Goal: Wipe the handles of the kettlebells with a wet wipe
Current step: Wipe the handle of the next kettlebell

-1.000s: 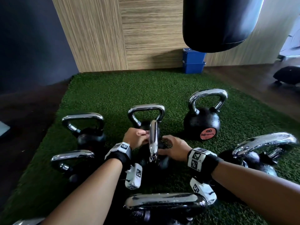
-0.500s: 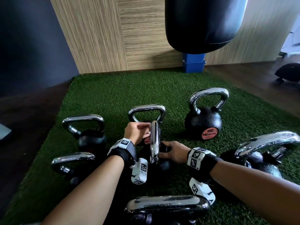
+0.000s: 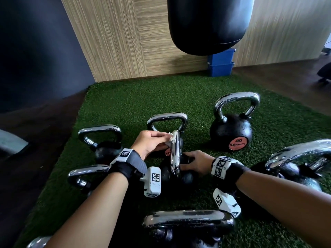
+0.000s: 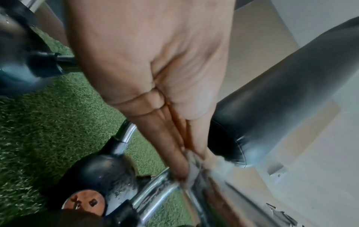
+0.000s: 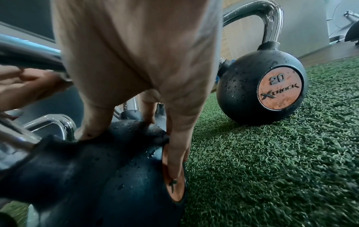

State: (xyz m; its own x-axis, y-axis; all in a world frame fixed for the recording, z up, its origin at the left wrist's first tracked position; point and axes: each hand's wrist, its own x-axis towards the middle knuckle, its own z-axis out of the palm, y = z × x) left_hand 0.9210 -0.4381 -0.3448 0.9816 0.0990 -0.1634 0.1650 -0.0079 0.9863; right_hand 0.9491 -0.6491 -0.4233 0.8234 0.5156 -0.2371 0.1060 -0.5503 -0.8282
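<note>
A black kettlebell (image 3: pixel 186 176) stands in the middle of the turf, its chrome handle (image 3: pixel 174 154) edge-on to me. My left hand (image 3: pixel 154 142) pinches a white wet wipe (image 3: pixel 170 138) against the top of that handle. In the left wrist view the thumb and fingers of the left hand (image 4: pixel 191 170) squeeze the wipe (image 4: pixel 192 165) onto the chrome handle (image 4: pixel 161 188). My right hand (image 3: pixel 195 162) presses on the kettlebell's black ball (image 5: pixel 116 169), with its fingers (image 5: pixel 176 161) spread straight over the ball and its orange disc.
Several more chrome-handled kettlebells ring the middle one: a 20 kg one (image 3: pixel 231 133) at the right rear, one (image 3: pixel 167 119) just behind, two at the left (image 3: pixel 100 133), one (image 3: pixel 188 222) close in front, one (image 3: pixel 300 154) at the right. A black punch bag (image 3: pixel 209 24) hangs ahead, above blue boxes (image 3: pixel 221 63).
My left hand has slid the wipe up the handle towards its top. The right hand has stayed on the ball.
</note>
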